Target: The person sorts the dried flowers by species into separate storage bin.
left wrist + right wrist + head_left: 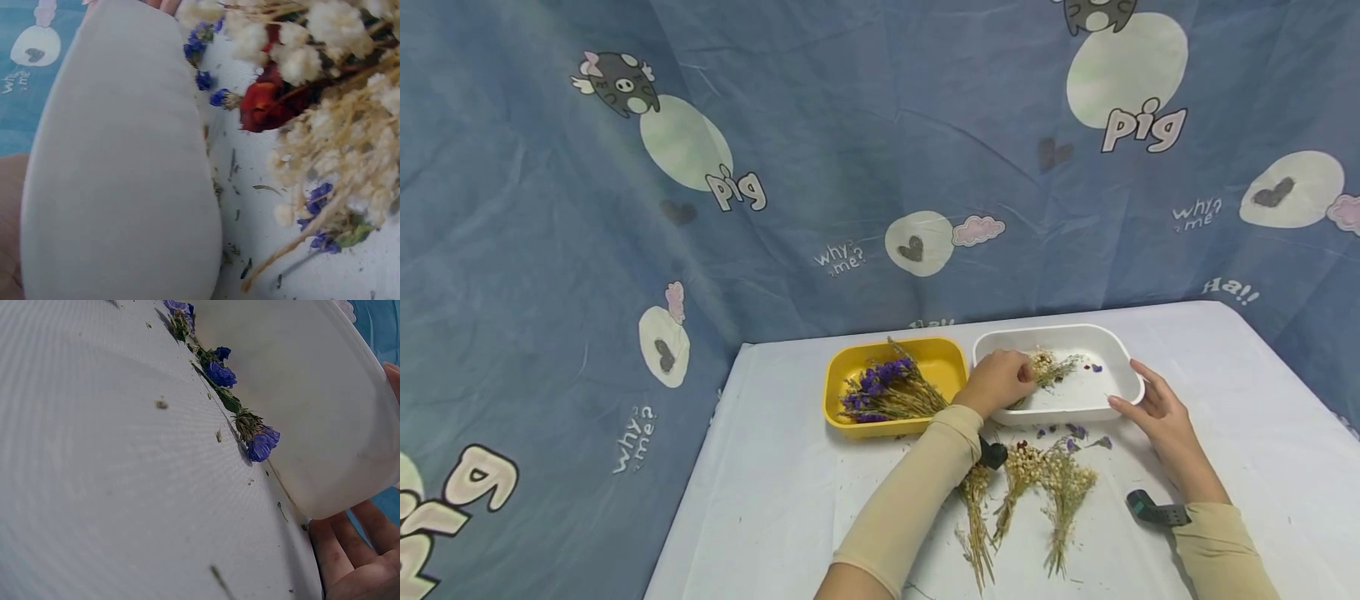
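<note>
My left hand (1000, 379) reaches into the left part of a white plastic tray (1075, 414), fingers curled at a bunch of cream dried flowers (1051, 367). Its fingertips are partly hidden in the head view, and in the left wrist view the tray wall (119, 150) covers most of the hand. At the tray's right end, my right hand (1161, 425) holds the rim, thumb at the front corner and fingers along the side. The right wrist view shows its fingers (353, 544) close against the tray's outer end. Small purple and red petals (1093, 367) lie inside the tray.
Left of the white tray stands a yellow tray (951, 360) with purple dried flowers (880, 383). Several dried bunches (1063, 500) lie in front on the white table (760, 500), with loose purple blossoms (262, 444) along the tray's base. A blue printed cloth (820, 167) hangs behind.
</note>
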Action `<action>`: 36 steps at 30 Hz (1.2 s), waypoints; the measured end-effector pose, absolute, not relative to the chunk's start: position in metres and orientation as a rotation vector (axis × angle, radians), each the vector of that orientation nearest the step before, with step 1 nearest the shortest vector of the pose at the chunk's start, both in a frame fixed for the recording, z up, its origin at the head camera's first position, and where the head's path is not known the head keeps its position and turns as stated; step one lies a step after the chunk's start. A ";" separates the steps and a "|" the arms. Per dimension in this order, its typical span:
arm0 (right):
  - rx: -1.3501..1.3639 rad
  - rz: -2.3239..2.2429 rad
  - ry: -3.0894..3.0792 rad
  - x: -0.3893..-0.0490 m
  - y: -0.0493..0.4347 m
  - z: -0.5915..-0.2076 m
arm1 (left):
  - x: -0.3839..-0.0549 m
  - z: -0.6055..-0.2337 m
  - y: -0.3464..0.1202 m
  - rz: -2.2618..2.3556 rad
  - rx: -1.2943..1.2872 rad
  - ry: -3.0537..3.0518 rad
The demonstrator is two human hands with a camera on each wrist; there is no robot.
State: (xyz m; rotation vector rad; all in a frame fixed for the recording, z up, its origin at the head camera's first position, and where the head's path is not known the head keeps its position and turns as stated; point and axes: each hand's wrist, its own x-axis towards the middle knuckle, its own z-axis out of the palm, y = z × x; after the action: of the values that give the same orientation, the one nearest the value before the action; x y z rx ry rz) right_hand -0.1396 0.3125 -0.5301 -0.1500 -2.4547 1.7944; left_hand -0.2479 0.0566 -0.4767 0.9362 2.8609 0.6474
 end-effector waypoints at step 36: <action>-0.156 1.813 -2.447 -0.138 0.310 -0.527 | -0.196 -0.453 -0.024 1.462 0.896 2.625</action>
State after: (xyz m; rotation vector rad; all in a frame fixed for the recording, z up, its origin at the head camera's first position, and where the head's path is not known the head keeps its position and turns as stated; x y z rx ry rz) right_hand -0.1376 0.3100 -0.5266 -0.1561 -2.4474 1.8135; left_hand -0.1962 -0.0238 -0.4525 0.8958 2.6246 1.4623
